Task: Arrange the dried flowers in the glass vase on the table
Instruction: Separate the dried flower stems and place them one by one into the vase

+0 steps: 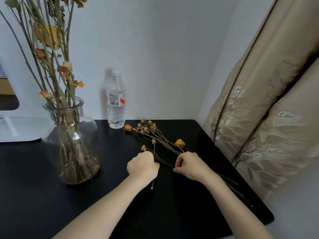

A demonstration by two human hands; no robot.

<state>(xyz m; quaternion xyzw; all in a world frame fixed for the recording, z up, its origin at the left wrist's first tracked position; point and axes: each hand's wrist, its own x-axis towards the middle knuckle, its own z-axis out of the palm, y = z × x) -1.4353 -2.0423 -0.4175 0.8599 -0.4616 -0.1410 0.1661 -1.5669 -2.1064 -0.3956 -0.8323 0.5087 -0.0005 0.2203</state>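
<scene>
The left hand (142,167) grips one thin dried-flower stem (152,184); beside it the right hand (190,165) pinches the loose bunch (179,143) by its stems. Probably light and brittle: hold mid-stem, never blooms.

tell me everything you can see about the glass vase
The glass vase is clear, with a wide flared mouth, a short neck and a round bulbous body. It stands upright on the left part of the black table. Tall dried flowers fill it, their stems crossing inside and fanning out above the rim; crumbled petals lie at its bottom. The left hand and right hand, busy with loose flower stems, do not touch it.
</scene>
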